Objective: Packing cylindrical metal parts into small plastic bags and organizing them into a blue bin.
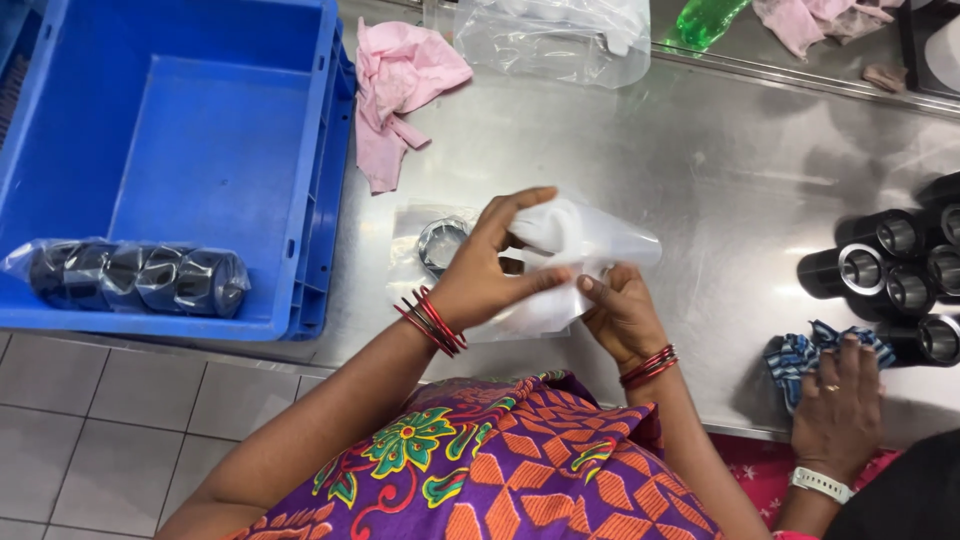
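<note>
**While both hands work the bag open, the ring waits beside them**

As my left hand [490,262] pinches the upper edge of the clear plastic bag [585,240], thumb and fingers closed on the film, my right hand [622,312] grips the lower edge from below, fingers curled in and clamped on the same bag. The bag is lifted just off the steel table [720,170], its mouth puffed out to the right, and I can't make out anything inside it. By my reading, this is the opening step: the mouth is being spread and nothing is bagged yet. Next, one hand would have to let go while the other keeps the mouth wide, and that thin film looks ready to fold shut.

Just beside my left hand, partly hidden behind it, a dark metal ring [442,243] lies on a flat clear sheet on the table.

Further left, the blue crate [200,120] is nearly bare: one sealed bag of dark rings [135,277] lies in a row along its near wall. Above, a pink cloth [395,90] sits crumpled by the crate's corner, with loose clear bags [555,40] beyond it.

Off to the right, black cylinders [895,270] cluster on their sides, open ends toward me. Another person's hand [838,400] rests near them on a striped cloth [805,355].
</note>
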